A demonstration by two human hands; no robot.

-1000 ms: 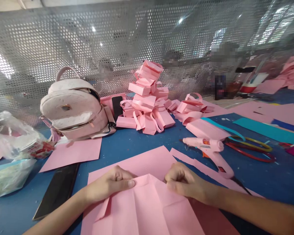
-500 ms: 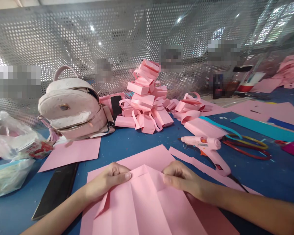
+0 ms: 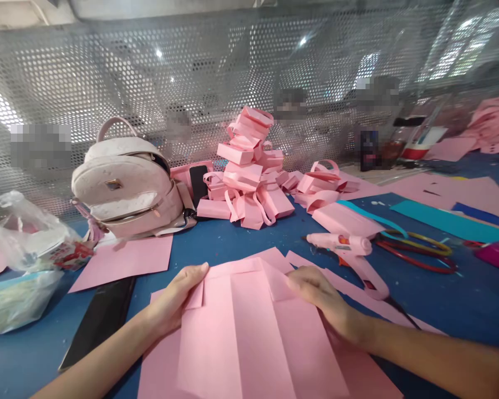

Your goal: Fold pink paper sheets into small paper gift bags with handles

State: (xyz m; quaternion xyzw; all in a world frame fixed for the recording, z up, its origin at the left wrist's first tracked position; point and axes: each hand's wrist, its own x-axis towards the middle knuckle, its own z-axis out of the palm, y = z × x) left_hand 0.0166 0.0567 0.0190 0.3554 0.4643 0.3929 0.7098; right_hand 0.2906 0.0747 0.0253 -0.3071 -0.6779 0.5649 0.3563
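Both hands have the folded paper [image 3: 253,332] by its far end, one at each side. The left hand [image 3: 177,299] is closed on the left corner, thumb along the top near a small folded flap, the other fingers mostly out of sight under it. The right hand [image 3: 322,296] pinches the right edge, thumb on top and fingers curled beneath. Between them the paper shows long creases running towards the person, with a narrow fold across the far edge. It lies over a wider pink sheet [image 3: 160,360] on the blue bench [image 3: 216,244].

Just beyond the right hand runs a pink strip [image 3: 360,299], with the handle of a pink glue gun [image 3: 349,246] resting over it, nozzle pointing left. Red and yellow loops [image 3: 432,263] sit to the right of that, and a teal strip [image 3: 449,219] lies farther back.

Over on the left, a black slab [image 3: 97,318], perhaps a tablet, is partly under another pink piece [image 3: 127,260]. Plastic bags [image 3: 16,299] are at the far left. Behind stands a pale backpack [image 3: 125,185], its top partly unzipped, and beside it rises a heap of small pink paper bags [image 3: 243,174], in front of a perforated metal screen [image 3: 233,61].
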